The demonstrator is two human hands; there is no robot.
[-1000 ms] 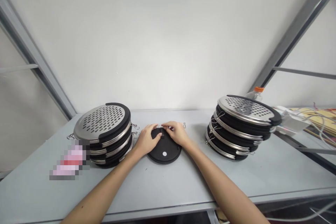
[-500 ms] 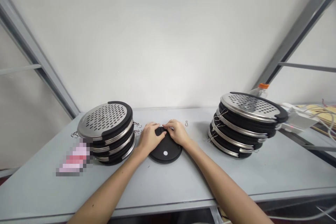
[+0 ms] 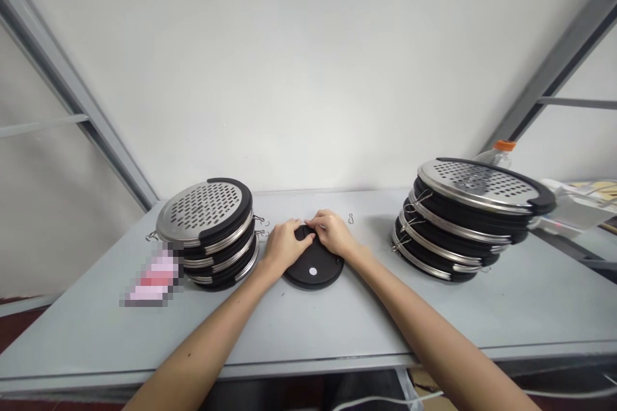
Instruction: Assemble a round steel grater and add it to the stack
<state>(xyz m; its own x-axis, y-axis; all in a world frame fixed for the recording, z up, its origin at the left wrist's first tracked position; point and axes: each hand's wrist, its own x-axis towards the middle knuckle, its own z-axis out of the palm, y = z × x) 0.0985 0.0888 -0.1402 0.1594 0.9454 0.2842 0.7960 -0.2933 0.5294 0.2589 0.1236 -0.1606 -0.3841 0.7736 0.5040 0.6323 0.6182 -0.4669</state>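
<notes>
Since a second ago our view has swung left; both hands stay put. Our left hand (image 3: 284, 245) and right hand (image 3: 334, 234) pinch a small metal clip at the far rim of the black disc (image 3: 313, 268), lying mid-table (image 3: 337, 327) between the left stack (image 3: 209, 231) and right stack (image 3: 470, 218); bare tabletop spreads nearer us.

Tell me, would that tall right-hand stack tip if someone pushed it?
Probably it would. The right stack already leans, its discs offset and its perforated top disc overhanging. The smooth metal rims would likely slide over each other. It looks stiff and fairly heavy.
</notes>
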